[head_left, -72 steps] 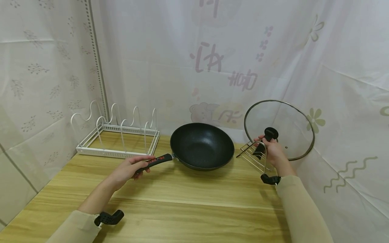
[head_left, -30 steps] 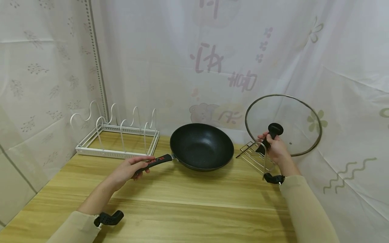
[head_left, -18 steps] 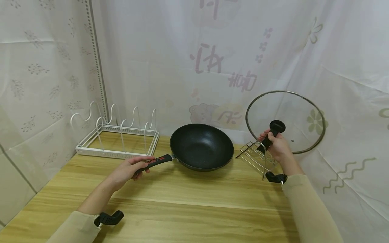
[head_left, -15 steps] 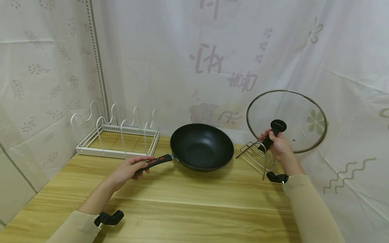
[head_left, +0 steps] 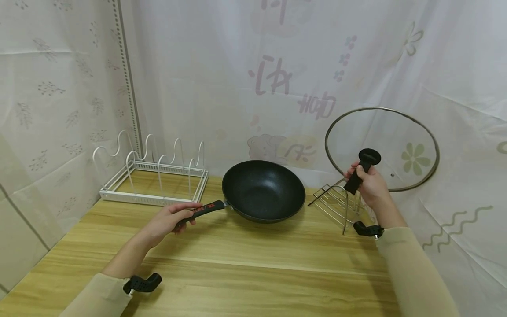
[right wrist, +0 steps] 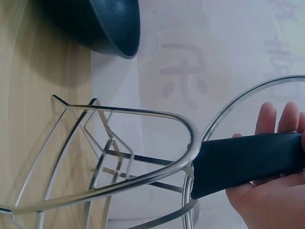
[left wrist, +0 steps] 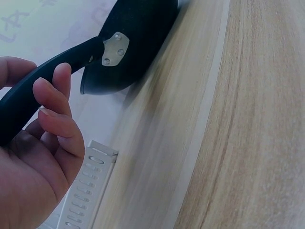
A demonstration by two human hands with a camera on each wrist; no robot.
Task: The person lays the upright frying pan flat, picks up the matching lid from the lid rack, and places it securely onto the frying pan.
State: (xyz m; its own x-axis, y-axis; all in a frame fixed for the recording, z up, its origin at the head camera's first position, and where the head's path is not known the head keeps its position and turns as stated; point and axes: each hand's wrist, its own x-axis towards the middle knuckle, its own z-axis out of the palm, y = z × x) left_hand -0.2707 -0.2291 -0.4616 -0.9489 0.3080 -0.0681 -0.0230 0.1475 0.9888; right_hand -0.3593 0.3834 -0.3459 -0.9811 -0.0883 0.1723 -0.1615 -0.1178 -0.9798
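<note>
A black wok [head_left: 263, 189] stands on the wooden table in the head view's middle, its handle [head_left: 207, 208] pointing left. My left hand [head_left: 166, 222] holds that handle, and in the left wrist view the fingers [left wrist: 57, 126] curl below it. On the right, my right hand [head_left: 373, 187] grips the black handle [head_left: 356, 178] of a round glass lid [head_left: 396, 136]. The lid is tilted up on edge above a small metal wire stand [head_left: 346, 207]. In the right wrist view the lid's rim runs close by the stand's loop [right wrist: 194, 138]; I cannot tell whether they touch.
A white rack [head_left: 152, 202] with several wavy wire dividers stands at the back left of the table [head_left: 237, 281]. A patterned white curtain [head_left: 222, 88] hangs behind the table and along its sides.
My right hand has lifted the lid up and to the right, uncovering more of the wire stand. The left hand and the wok have stayed in place.
</note>
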